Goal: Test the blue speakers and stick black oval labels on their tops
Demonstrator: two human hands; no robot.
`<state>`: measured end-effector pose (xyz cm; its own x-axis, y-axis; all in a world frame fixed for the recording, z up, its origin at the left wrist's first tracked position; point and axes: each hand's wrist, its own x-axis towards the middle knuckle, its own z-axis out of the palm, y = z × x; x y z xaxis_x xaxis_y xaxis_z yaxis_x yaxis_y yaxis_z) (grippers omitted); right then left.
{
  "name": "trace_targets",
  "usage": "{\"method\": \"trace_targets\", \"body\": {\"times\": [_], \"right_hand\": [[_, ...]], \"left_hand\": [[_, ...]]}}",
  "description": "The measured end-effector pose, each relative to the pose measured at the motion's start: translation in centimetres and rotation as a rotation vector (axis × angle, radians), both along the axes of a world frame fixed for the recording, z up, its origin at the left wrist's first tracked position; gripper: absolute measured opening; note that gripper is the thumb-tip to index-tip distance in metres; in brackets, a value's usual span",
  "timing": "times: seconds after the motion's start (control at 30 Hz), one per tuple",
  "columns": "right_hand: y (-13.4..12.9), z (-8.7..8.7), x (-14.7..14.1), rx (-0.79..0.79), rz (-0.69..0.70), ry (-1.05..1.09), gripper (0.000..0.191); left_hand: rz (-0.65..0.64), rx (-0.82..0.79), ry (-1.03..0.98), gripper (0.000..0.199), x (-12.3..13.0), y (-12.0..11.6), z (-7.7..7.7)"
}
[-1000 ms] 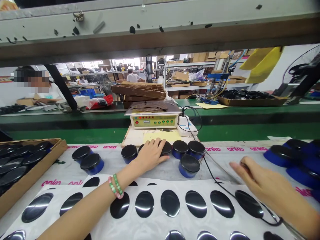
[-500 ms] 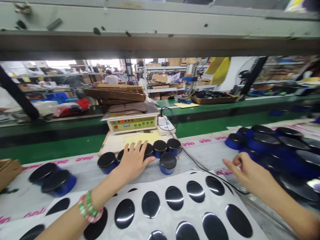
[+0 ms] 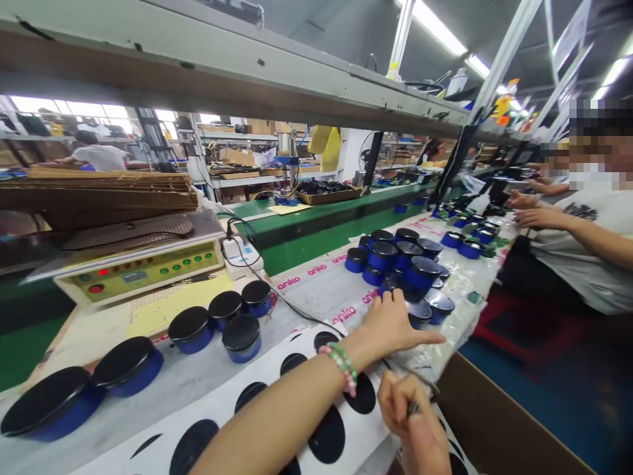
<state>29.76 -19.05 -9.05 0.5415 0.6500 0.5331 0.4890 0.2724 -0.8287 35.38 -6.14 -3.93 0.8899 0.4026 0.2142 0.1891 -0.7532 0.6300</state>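
My left hand (image 3: pixel 390 324), with a green and pink bead bracelet, reaches over the table with its fingers spread, at the near edge of a cluster of blue round containers with black tops (image 3: pixel 408 251). My right hand (image 3: pixel 413 412) is lower down, its fingers curled round a small dark thing that I cannot make out. Beneath my left forearm lies a white sheet (image 3: pixel 267 402) with black discs on it. Several more blue containers (image 3: pixel 192 328) stand in a row on the left, near the control box.
A control box (image 3: pixel 138 267) with lit buttons sits at the left, beside a white power adapter (image 3: pixel 241 254) and a cable. A shelf beam (image 3: pixel 297 86) crosses overhead. At the right, a person (image 3: pixel 588 224) works at the table; a cardboard box (image 3: pixel 499 415) stands below its edge.
The view has turned right. My left hand has gone from the row of containers near the control box to the cluster on the right. My right hand has drawn nearer to me and curled.
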Motion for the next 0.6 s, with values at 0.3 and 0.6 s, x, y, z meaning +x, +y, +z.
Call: {"method": "trace_targets", "body": {"times": [0.3,0.6], "right_hand": [[-1.2,2.1,2.5,-0.002,0.118,-0.094,0.051],[3.1,8.9,-0.3,0.082,0.199,-0.503,0.025]], "left_hand": [[0.042,-0.619,-0.260,0.066,-4.5,2.0,1.4],[0.244,-1.404,-0.650,0.063,-22.5,1.2,5.4]]}}
